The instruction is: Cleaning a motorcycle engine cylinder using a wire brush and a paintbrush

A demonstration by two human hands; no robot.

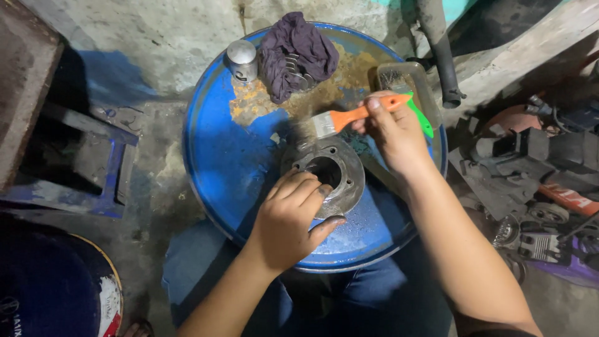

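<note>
While the left hand (pixel 292 215) is gripping the near rim of the round metal cylinder part (pixel 329 171) lying at the centre of the blue drum lid (pixel 231 162), the right hand (pixel 393 128) is closing its fingers around the orange-handled brush (pixel 349 117). Its bristles are touching the part's 11 o'clock edge. A dark rag (pixel 296 53) and a shiny metal piston (pixel 242 59) are sitting at the lid's 12 o'clock side.

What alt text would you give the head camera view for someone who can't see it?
A left hand steadies a round metal engine part on a blue drum top while the right hand brushes it with an orange-handled paintbrush. A dark rag lies behind.
</note>
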